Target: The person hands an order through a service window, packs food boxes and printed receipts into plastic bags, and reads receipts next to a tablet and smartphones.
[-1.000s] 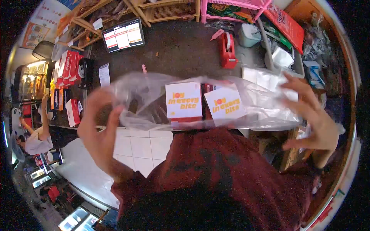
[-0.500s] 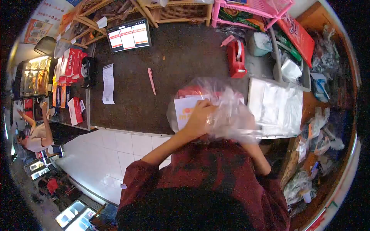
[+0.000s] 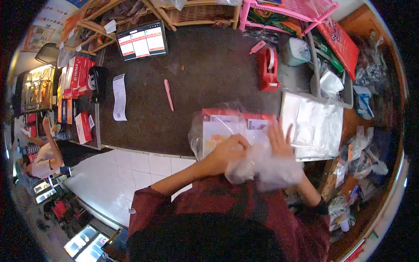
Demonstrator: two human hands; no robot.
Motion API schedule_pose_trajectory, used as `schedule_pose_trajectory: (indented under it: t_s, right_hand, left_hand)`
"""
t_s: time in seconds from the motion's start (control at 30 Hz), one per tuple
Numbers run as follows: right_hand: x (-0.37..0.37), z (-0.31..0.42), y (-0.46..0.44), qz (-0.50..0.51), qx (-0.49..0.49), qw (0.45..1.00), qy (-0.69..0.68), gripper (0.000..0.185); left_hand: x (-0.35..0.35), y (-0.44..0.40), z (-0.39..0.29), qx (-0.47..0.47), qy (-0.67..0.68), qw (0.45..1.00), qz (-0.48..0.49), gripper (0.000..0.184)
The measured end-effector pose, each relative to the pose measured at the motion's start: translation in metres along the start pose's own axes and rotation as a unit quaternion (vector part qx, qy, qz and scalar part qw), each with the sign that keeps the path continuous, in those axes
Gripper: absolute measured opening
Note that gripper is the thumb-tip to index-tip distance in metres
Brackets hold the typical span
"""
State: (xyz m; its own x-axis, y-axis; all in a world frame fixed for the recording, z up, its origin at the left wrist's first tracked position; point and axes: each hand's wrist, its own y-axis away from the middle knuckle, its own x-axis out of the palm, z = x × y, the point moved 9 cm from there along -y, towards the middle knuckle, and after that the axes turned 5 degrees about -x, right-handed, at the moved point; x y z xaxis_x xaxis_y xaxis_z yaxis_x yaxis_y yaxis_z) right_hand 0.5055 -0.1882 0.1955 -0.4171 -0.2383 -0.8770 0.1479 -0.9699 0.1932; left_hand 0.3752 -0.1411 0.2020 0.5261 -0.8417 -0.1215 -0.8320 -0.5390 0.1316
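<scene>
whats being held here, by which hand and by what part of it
The clear plastic bag, by its bunched-up end, in the left hand. The right hand has its fingers extended; whether it also holds the bag can't be told.

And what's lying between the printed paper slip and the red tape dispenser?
In the head view, a pink pen lies between them, nearer the paper slip than the red tape dispenser.

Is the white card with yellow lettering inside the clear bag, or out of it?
In, it seems: the clear bag extends past the left edge of the card and bunches at the left hand.
</scene>
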Motion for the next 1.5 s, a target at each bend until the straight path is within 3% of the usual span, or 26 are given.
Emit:
schedule_pose_trajectory:
  t_s: [0.03,0.07,0.1,0.13,0.17,0.2,0.37,0.47,0.53,0.6,0.63,0.7,0.77,0.87,0.9,0.93,0.97,1.0,1.03,1.07,1.17,1.23,1.33,1.43,1.47,1.5]
  right_hand:
    - [0.004,0.018,-0.020,0.021,-0.072,0.995,0.058,0.080]
    - [0.010,0.037,-0.037,0.039,-0.148,0.981,0.117,0.070]
    - [0.013,0.045,-0.054,0.037,-0.162,0.979,0.118,0.070]
    - [0.031,0.074,-0.057,0.104,-0.317,0.937,0.108,0.059]
    - [0.045,0.097,-0.051,0.175,-0.458,0.868,0.080,0.050]
    - [0.049,0.108,-0.048,0.221,-0.518,0.826,0.044,0.048]
    - [0.065,0.109,-0.053,0.304,-0.515,0.795,-0.101,0.037]
    - [0.076,0.099,-0.057,0.295,-0.462,0.816,-0.185,0.030]
    - [0.078,0.093,-0.058,0.264,-0.423,0.834,-0.237,0.026]
    - [0.067,0.084,-0.064,0.221,-0.389,0.850,-0.277,0.022]
    - [0.061,0.081,-0.068,0.202,-0.379,0.855,-0.290,0.021]
    - [0.049,0.083,-0.072,0.170,-0.376,0.859,-0.303,0.017]
    - [0.035,0.097,-0.071,0.141,-0.393,0.855,-0.307,0.015]
    - [-0.003,0.152,-0.057,0.101,-0.473,0.830,-0.276,0.011]
    - [-0.013,0.184,-0.045,0.142,-0.569,0.800,-0.126,0.019]
    - [-0.025,0.198,-0.046,0.140,-0.569,0.801,-0.121,0.019]
    - [-0.027,0.213,-0.032,0.156,-0.627,0.762,-0.047,0.022]
    - [-0.031,0.225,-0.021,0.169,-0.677,0.715,0.028,0.024]
    - [-0.054,0.237,-0.033,0.165,-0.657,0.733,0.055,0.026]
    - [-0.044,0.207,-0.084,0.122,-0.561,0.815,-0.083,0.026]
    - [-0.086,0.099,-0.149,0.002,-0.289,0.918,-0.270,0.027]
    - [-0.092,0.024,-0.162,-0.083,-0.122,0.885,-0.442,0.028]
    - [-0.085,-0.027,-0.135,-0.164,-0.030,0.805,-0.570,0.030]
    - [-0.090,0.004,-0.110,-0.203,-0.083,0.848,-0.482,0.031]
    - [-0.096,0.043,-0.100,-0.217,-0.148,0.895,-0.362,0.032]
    - [-0.106,0.099,-0.085,-0.233,-0.206,0.947,-0.078,0.026]
  left_hand:
    - [0.015,-0.005,0.011,-0.084,0.065,0.993,0.057,0.024]
    - [0.014,-0.009,0.010,-0.084,0.063,0.993,0.046,0.024]
    - [0.028,-0.005,-0.026,0.134,-0.176,0.971,0.094,0.027]
    - [0.054,0.013,-0.044,0.331,-0.402,0.843,0.135,0.029]
    - [0.054,0.006,-0.042,0.322,-0.413,0.843,0.124,0.029]
    - [0.061,0.001,-0.033,0.315,-0.406,0.844,0.154,0.031]
    - [0.068,-0.014,-0.007,0.281,-0.358,0.847,0.275,0.037]
    - [-0.004,-0.003,-0.050,0.242,-0.283,0.916,0.148,0.038]
    - [-0.040,0.016,-0.013,0.053,-0.162,0.985,-0.011,0.037]
    - [-0.084,0.078,0.019,-0.114,-0.125,0.943,-0.285,0.036]
    - [-0.068,0.097,0.040,-0.113,-0.125,0.942,-0.289,0.036]
    - [-0.056,0.150,0.123,-0.177,0.128,0.872,-0.437,0.042]
    - [-0.043,0.125,0.154,-0.145,0.190,0.890,-0.389,0.046]
    - [-0.060,0.071,0.120,-0.083,0.180,0.929,-0.312,0.054]
    - [-0.078,0.056,0.094,-0.063,0.157,0.942,-0.289,0.055]
    - [-0.098,0.043,0.061,-0.040,0.158,0.955,-0.246,0.055]
    - [-0.119,0.037,0.048,-0.036,0.156,0.956,-0.244,0.055]
    - [-0.119,0.026,0.032,-0.009,0.113,0.981,-0.155,0.057]
    - [-0.118,0.019,0.015,0.026,0.072,0.995,-0.066,0.059]
    - [-0.110,0.020,0.008,0.045,0.059,0.997,-0.001,0.058]
    - [-0.063,0.032,0.019,0.052,0.130,0.990,0.031,0.057]
    - [-0.027,0.034,0.037,0.043,0.198,0.979,-0.009,0.056]
    - [0.003,0.040,0.064,0.034,0.286,0.953,-0.099,0.055]
    - [-0.012,0.065,0.081,0.050,0.344,0.912,-0.216,0.053]
    - [-0.024,0.075,0.081,0.065,0.349,0.900,-0.252,0.053]
    - [-0.043,0.083,0.077,0.085,0.347,0.888,-0.289,0.053]
